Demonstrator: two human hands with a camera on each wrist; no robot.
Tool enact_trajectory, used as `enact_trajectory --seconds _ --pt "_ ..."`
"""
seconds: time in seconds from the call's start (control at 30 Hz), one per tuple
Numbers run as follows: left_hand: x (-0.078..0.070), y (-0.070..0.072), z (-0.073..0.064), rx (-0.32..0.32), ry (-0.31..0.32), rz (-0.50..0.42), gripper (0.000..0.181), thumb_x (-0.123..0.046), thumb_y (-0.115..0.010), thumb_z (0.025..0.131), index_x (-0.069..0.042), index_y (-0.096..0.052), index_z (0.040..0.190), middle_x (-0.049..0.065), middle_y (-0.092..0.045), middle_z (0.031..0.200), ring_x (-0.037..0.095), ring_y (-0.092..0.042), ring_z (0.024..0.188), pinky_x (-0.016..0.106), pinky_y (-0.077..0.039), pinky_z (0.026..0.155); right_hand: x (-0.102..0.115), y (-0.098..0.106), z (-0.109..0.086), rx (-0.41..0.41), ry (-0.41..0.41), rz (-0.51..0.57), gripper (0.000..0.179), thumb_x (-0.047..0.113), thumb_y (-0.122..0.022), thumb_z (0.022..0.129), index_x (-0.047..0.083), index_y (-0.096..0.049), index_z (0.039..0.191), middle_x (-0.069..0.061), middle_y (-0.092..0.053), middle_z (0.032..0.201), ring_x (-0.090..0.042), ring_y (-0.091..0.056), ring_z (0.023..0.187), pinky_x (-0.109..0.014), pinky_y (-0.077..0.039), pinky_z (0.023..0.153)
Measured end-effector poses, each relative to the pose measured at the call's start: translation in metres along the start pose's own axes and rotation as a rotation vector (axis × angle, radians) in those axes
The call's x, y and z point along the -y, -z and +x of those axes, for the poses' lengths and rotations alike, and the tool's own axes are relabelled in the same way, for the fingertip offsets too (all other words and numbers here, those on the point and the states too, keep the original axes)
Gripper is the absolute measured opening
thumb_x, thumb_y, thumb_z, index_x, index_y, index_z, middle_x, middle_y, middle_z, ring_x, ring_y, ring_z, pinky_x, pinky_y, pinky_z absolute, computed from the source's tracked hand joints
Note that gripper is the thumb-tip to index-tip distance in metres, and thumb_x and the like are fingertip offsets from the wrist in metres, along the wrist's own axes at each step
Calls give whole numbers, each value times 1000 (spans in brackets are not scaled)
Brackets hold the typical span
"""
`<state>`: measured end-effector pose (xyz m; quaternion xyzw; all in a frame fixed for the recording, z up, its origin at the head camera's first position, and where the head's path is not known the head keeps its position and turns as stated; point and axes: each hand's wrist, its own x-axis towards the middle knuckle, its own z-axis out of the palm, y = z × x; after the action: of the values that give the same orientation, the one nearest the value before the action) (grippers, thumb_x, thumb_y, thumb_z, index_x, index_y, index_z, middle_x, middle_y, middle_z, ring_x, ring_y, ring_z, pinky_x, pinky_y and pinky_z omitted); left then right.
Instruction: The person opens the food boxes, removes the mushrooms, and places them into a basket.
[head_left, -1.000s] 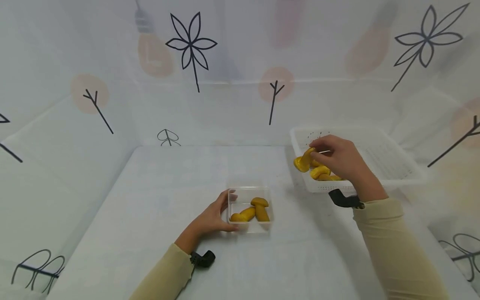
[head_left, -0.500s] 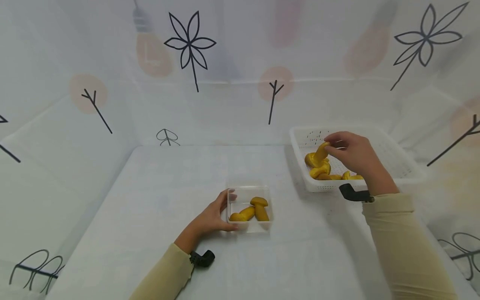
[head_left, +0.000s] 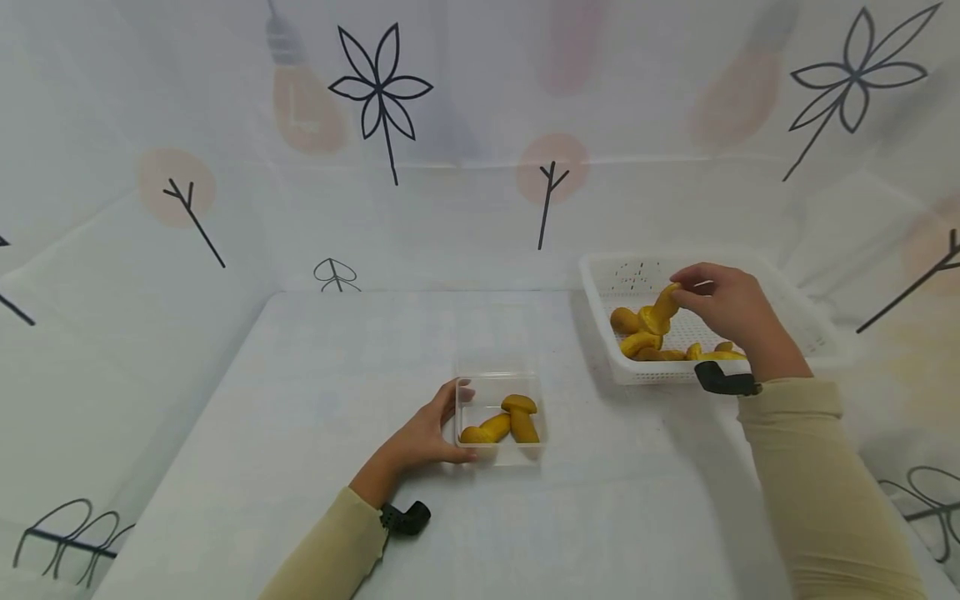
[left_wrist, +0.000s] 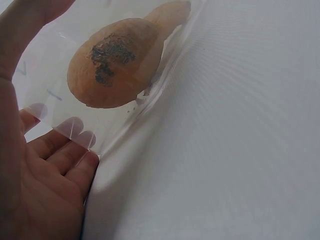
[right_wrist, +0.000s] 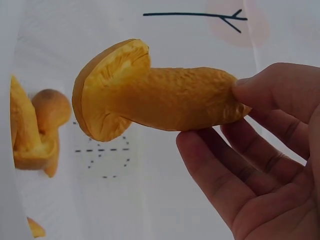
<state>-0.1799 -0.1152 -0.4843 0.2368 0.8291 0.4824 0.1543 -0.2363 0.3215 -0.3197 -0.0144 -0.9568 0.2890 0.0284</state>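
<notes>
My right hand (head_left: 727,306) pinches a yellow mushroom (head_left: 662,310) by the end of its stem, over the white basket (head_left: 795,367). In the right wrist view the same mushroom (right_wrist: 160,97) lies level, gilled cap to the left, between thumb and fingers. At mid-table my left hand (head_left: 420,432) grips a clear plastic box (head_left: 480,389) from its left side, thumb at the near wall and fingers at the far one. Inside it one mushroom (head_left: 522,419) leans upright beside a second mushroom (head_left: 487,430) lying down. Through the box wall the left wrist view shows a dark-marked cap (left_wrist: 115,65).
Several more mushrooms (head_left: 640,342) lie in the left and front part of the basket. A white cloth (head_left: 315,367) covers the table, and a patterned sheet (head_left: 450,217) rises behind and at both sides.
My right hand has moved rightward with the mushroom, from the basket's left rim to farther over the basket, uncovering other mushrooms there. The left hand and the clear box stay put.
</notes>
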Motion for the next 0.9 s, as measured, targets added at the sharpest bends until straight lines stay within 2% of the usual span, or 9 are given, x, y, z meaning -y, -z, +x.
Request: enact_trajectory --seconds 0.37,0.7,0.9 --pt "0 0 0 0 9 9 111 -40 -86 70 -21 -16 153 -1 -37 153 17 -29 147 39 -27 120 -22 2 10 27 -26 -16 51 43 -51 97 4 -53 130 -25 -51 131 -46 -50 118 -64 -45 92" --pt "-1 0 0 -1 15 8 111 -41 -86 69 -21 -16 153 0 -37 153 18 -29 147 38 -27 120 -41 2 19 92 -41 -28 54 43 -50 98 3 -50 133 -26 -48 133 -48 -50 118 -62 -46 88" --pt "0 0 -1 -6 10 9 111 -42 -86 69 -22 -17 153 0 -37 153 17 -29 147 38 -27 119 -50 4 27 128 -38 -43 51 38 -51 99 0 -48 133 -29 -48 133 -48 -56 113 -62 -47 89"
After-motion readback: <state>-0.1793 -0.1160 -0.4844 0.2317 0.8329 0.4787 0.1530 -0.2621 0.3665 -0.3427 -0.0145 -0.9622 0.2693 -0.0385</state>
